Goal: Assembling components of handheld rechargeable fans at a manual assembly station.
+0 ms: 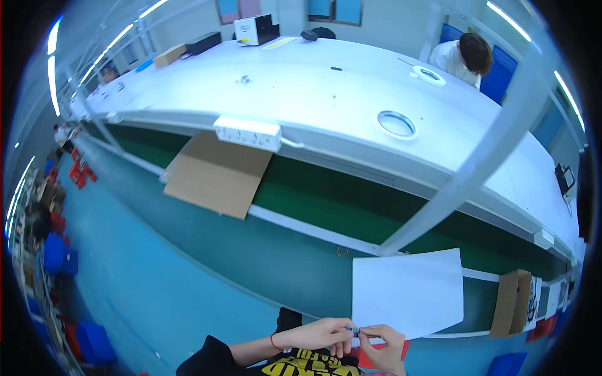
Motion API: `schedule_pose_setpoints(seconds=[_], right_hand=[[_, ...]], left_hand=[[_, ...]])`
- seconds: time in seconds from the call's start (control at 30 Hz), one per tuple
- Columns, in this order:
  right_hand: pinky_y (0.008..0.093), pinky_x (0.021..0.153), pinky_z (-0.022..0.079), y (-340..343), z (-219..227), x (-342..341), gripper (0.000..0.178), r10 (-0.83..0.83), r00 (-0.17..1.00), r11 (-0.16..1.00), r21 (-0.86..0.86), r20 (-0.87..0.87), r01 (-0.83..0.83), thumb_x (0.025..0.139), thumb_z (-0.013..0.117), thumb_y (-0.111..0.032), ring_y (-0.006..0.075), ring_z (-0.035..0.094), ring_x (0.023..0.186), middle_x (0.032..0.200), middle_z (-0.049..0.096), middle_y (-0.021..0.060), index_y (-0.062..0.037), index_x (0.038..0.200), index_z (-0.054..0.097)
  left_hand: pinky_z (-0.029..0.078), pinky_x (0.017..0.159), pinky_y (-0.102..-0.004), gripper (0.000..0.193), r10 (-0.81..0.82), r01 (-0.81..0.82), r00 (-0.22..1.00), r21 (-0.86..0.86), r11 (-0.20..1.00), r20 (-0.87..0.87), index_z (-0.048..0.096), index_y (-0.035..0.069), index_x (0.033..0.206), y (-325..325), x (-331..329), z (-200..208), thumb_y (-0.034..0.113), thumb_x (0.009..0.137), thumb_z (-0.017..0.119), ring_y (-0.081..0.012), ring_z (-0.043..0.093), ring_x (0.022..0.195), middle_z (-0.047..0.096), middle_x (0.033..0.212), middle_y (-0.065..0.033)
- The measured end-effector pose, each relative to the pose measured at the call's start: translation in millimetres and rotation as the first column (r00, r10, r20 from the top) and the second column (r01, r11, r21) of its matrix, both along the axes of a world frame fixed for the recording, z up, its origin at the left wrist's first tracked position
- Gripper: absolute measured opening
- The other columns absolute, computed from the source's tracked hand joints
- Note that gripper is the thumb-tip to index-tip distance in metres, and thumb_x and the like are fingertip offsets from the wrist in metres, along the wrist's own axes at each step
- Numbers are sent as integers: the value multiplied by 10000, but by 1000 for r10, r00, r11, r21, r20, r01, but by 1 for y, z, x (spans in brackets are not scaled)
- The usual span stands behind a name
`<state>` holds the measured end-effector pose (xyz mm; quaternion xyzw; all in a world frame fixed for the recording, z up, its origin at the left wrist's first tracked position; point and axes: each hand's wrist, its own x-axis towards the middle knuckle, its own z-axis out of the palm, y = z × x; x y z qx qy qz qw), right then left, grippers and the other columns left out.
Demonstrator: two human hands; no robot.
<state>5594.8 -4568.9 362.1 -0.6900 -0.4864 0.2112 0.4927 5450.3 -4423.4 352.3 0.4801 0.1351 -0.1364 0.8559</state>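
Observation:
In front of my body, my left hand (329,333) and my right hand (385,348) meet at the fingertips. Between them is a small dark part with a bluish tint (355,333), too small to name. Thumb and fingers of both hands are pinched closed on it from either side. A thin red cord circles my left wrist. Just beyond my right hand lies a white sheet or board (407,294), and a red surface (367,359) shows below the hands.
Ahead runs a long white table (301,81) with a power strip (248,133) on its near edge and tape rolls (396,124) on top. A slanting post (464,182), a cardboard sheet (219,172) and an open carton (511,304) are nearby. Another person (461,59) sits far right.

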Motion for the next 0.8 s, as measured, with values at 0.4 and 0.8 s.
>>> schedule_pose_setpoints(seconds=[0.4,0.8], right_hand=[[276,617,525,263,119,-16,204,270,941,952,87,203,-292,739,728,8,207,669,725,847,685,96,-36,935,688],[394,866,481,491,202,212,220,243,518,938,-335,820,90,884,565,-160,301,625,962,1023,657,165,-23,1040,638]], left_hand=[[496,643,-237,245,361,-423,897,253,870,256,432,31,1221,236,-45,119,72,983,468,-133,630,713,641,806,-97],[449,626,-222,262,333,-676,731,563,475,596,523,15,1218,372,28,162,102,979,458,-92,565,668,643,798,-67]])
